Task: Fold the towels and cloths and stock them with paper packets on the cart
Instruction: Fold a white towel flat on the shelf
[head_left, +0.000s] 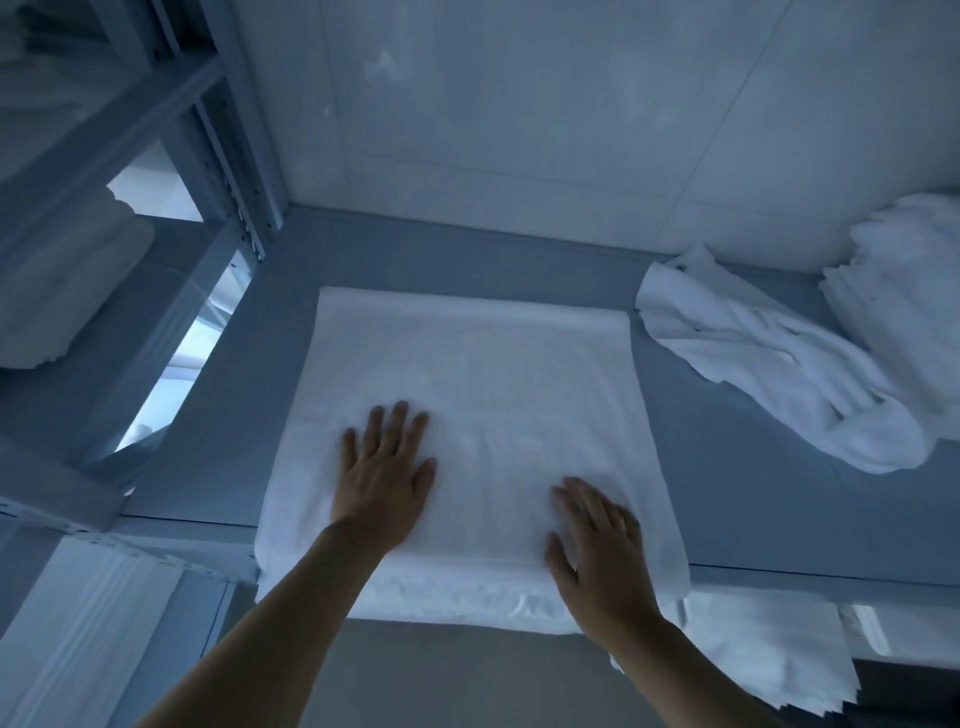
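Note:
A white towel (478, 374) lies folded flat on the grey shelf surface (753, 499), its near edge hanging a little over the front. My left hand (387, 467) rests flat on the towel's near left part with fingers spread. My right hand (597, 540) presses flat on its near right part, fingers straight. Neither hand grips anything.
A crumpled white cloth (769, 364) lies to the right, and a stack of white cloths (904, 291) stands behind it at the far right. A metal rack (156, 156) with folded linen (62, 280) stands at the left. White cloths (769, 654) hang below the shelf at right.

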